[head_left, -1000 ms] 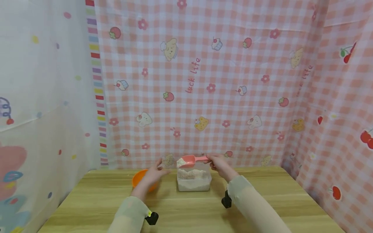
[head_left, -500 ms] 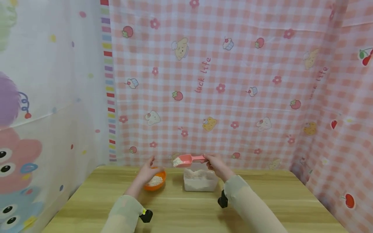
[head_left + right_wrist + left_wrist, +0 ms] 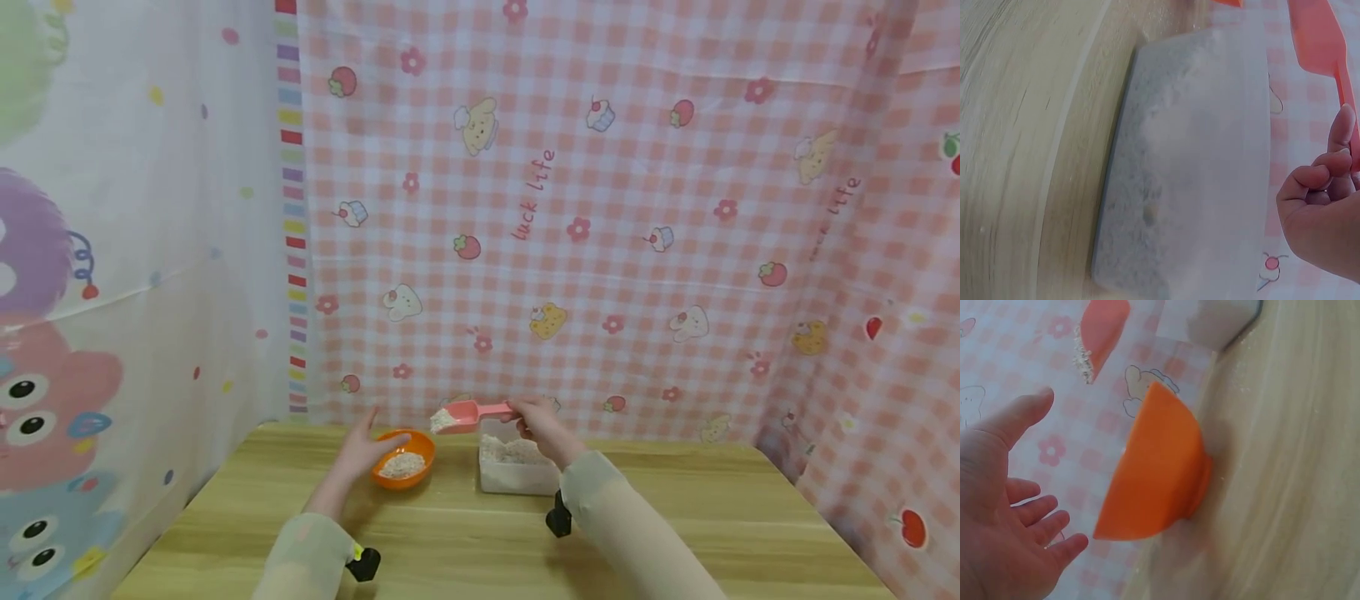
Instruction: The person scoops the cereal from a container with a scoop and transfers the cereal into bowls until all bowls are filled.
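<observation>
My right hand [image 3: 546,427] grips the handle of a pink scoop [image 3: 467,413] in the head view. Pale flakes, perhaps oats, fill the front of the scoop, which is held level above the gap between the bowl and the box. An orange bowl [image 3: 425,454] with some of the same flakes [image 3: 402,465] in it stands on the table. My left hand [image 3: 356,458] is at the bowl's left side, thumb and fingers spread; the left wrist view shows this hand [image 3: 1013,506] apart from the bowl [image 3: 1157,478]. Under my right hand sits a clear plastic box [image 3: 1191,162] of flakes.
The wooden table [image 3: 465,550] ends at a pink checked curtain [image 3: 570,275] close behind the bowl and box. More cloth hangs on the left and right sides. A few crumbs lie on the table near the box.
The loaded scoop has moved left from over the box towards the bowl. My left hand has drawn back leftward, uncovering the bowl and its flakes. The head view has turned left a little.
</observation>
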`<move>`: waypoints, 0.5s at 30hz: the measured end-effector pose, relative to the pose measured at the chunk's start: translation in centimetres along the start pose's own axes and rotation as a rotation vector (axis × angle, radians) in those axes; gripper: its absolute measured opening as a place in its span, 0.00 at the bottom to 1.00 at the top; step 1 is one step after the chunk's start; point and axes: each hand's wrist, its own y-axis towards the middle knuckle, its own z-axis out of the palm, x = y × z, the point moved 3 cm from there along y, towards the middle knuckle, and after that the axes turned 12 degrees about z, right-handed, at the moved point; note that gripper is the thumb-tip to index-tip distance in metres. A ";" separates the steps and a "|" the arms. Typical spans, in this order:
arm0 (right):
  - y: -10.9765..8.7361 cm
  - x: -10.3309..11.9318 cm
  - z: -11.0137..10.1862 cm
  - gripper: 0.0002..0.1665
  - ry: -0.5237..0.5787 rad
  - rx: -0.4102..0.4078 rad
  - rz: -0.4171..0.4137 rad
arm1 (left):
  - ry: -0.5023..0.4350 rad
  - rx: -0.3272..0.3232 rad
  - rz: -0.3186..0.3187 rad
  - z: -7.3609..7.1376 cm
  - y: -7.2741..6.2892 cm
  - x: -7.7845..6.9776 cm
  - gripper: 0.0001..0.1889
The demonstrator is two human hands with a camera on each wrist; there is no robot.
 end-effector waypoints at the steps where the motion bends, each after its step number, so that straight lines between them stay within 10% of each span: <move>1: 0.0 0.0 0.1 0.19 -0.004 0.005 0.004 | 0.005 0.001 0.002 0.1 -0.1 0.1 0.50; 15: 0.4 0.0 2.4 0.22 -0.017 0.012 0.016 | 0.043 0.055 0.035 1.9 -1.3 2.0 0.59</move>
